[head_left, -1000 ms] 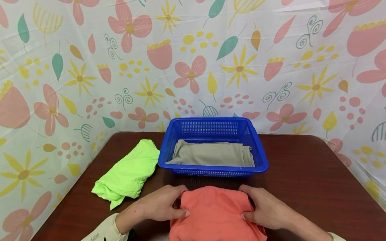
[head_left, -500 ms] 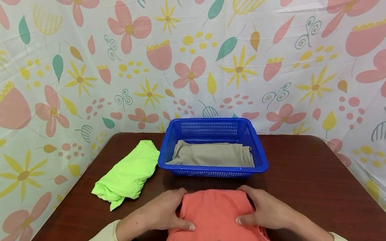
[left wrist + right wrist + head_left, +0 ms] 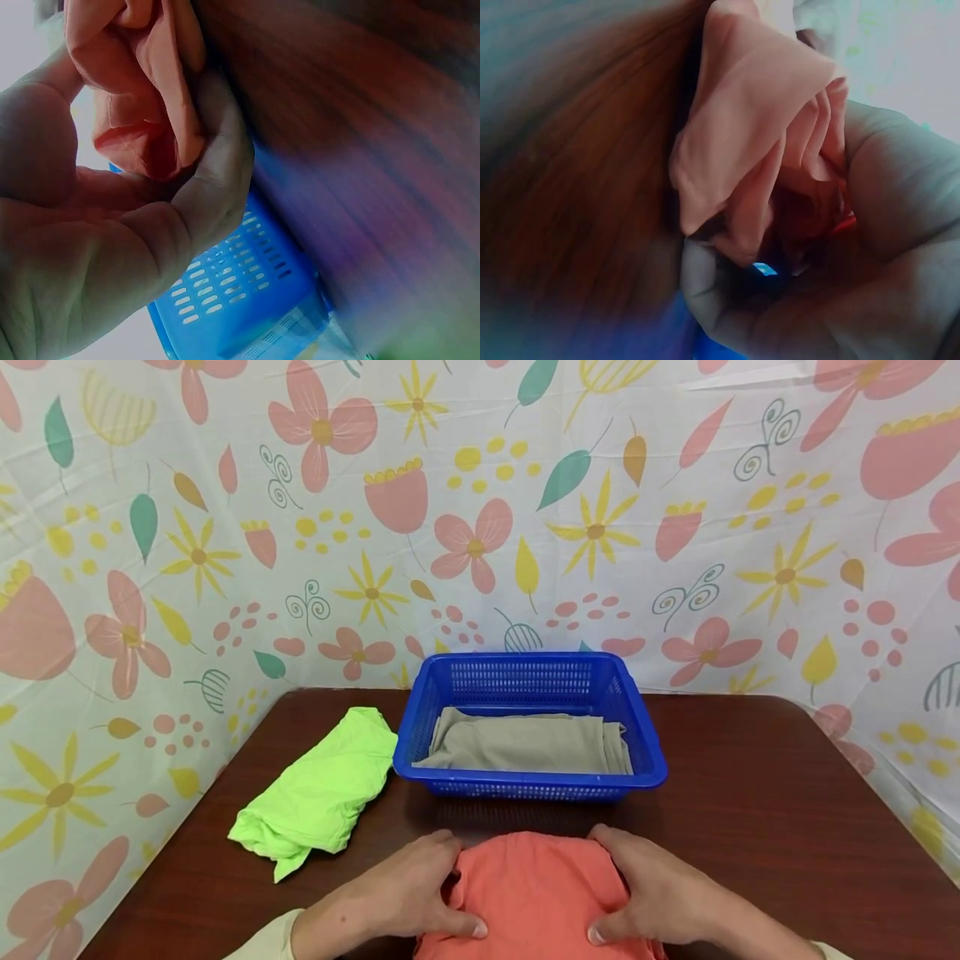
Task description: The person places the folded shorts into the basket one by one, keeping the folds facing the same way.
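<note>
A folded coral-coloured cloth (image 3: 536, 893), perhaps a garment, lies at the near edge of the table, its lower part cut off by the head view. My left hand (image 3: 408, 885) grips its left side, thumb on top and fingers curled under the edge. On the opposite side my right hand (image 3: 660, 889) holds it the same way. The left wrist view shows the layered folds of the coral cloth (image 3: 139, 90) between thumb and fingers. In the right wrist view, fingers curl beneath the cloth's loose folds (image 3: 742, 120).
Just beyond the cloth stands a blue perforated plastic basket (image 3: 528, 782) with a folded grey-beige cloth (image 3: 532, 743) inside. A lime-green folded cloth (image 3: 322, 785) lies left of the basket on the dark wooden table (image 3: 765, 793). A flower-patterned curtain (image 3: 480, 485) hangs behind.
Both thumbs have moved inward over the top of the coral cloth, and its far edge has come slightly nearer to me. Basket and green cloth have stayed put.
</note>
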